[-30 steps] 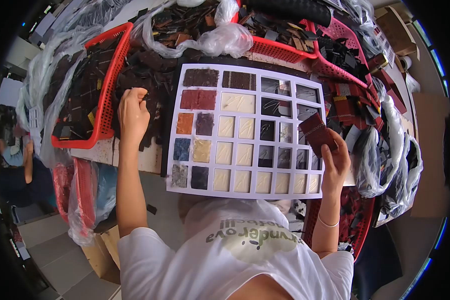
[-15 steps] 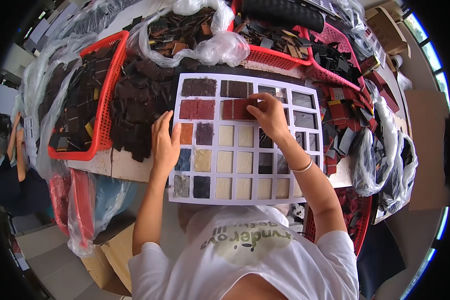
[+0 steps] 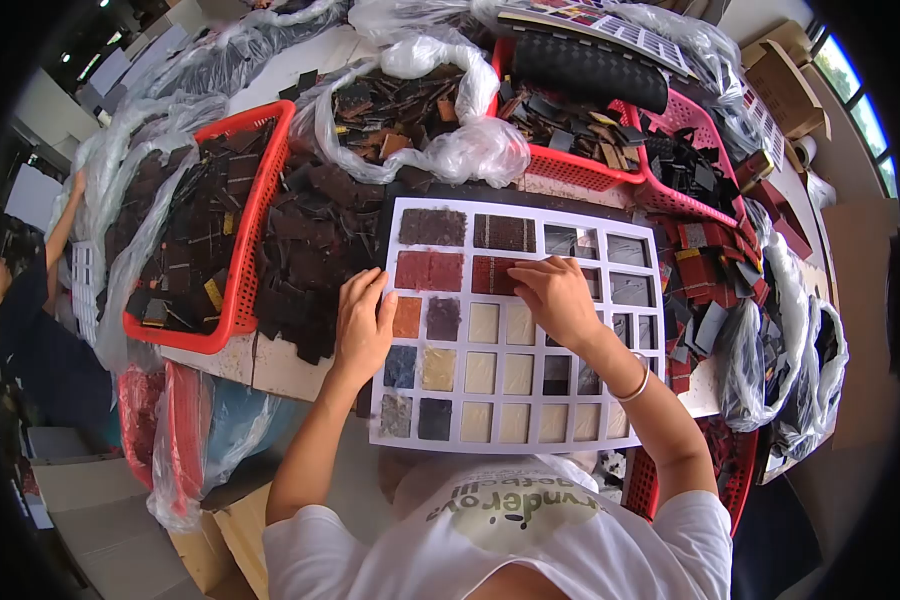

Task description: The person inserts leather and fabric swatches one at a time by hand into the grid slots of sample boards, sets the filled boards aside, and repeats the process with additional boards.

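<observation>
One light tabletop (image 3: 282, 368) crosses the frame. At its near side, in the center, lies one white board (image 3: 480, 397). The left hand (image 3: 364, 332), fingers slightly spread, touches its left edge; the right hand (image 3: 564, 308), fingers close together, presses one dark red swatch (image 3: 492, 275) in its second row. Farther off: one red basket (image 3: 258, 235) at left, one pink basket (image 3: 692, 196) upper right, one black roll (image 3: 585, 75) upper center.
</observation>
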Demonstrator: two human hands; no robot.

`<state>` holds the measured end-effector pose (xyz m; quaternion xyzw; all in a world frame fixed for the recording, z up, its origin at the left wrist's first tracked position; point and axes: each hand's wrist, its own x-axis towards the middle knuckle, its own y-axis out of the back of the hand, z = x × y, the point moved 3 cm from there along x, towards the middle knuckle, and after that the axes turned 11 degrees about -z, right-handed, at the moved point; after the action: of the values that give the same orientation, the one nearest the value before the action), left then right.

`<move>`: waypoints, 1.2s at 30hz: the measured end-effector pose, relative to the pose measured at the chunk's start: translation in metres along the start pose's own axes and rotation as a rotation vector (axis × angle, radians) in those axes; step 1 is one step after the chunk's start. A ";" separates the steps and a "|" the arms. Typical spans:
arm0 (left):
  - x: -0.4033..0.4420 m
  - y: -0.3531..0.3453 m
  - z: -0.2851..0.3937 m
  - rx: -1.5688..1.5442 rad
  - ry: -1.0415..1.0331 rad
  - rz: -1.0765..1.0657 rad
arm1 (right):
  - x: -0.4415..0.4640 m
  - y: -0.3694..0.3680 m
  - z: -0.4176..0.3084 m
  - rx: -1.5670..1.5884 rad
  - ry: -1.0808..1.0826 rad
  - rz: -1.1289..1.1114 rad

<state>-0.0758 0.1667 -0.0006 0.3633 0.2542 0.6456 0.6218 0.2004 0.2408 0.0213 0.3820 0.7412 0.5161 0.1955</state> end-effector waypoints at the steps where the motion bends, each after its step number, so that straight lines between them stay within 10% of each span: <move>1: 0.005 0.007 0.000 0.019 -0.019 -0.025 | 0.001 0.001 -0.006 -0.029 0.033 0.001; 12: 0.218 0.029 -0.043 0.347 -0.163 0.185 | 0.033 -0.005 -0.041 -0.446 -0.083 -0.362; 18: 0.273 0.004 -0.060 0.534 0.182 -0.272 | 0.032 -0.013 -0.040 -0.369 -0.121 -0.287; 26: 0.214 0.032 -0.027 0.468 -0.078 0.173 | 0.020 -0.015 -0.018 -0.259 -0.133 -0.227; 29: 0.200 0.060 -0.041 0.447 -0.191 0.237 | -0.018 0.012 0.017 0.325 0.016 0.110; 36: 0.236 0.094 -0.138 -0.264 -0.033 0.162 | -0.188 0.141 0.164 -0.059 -0.638 0.878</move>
<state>-0.2336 0.4076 0.0246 0.3081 0.1267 0.7156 0.6139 0.4831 0.2221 0.0665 0.7877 0.4011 0.4285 0.1873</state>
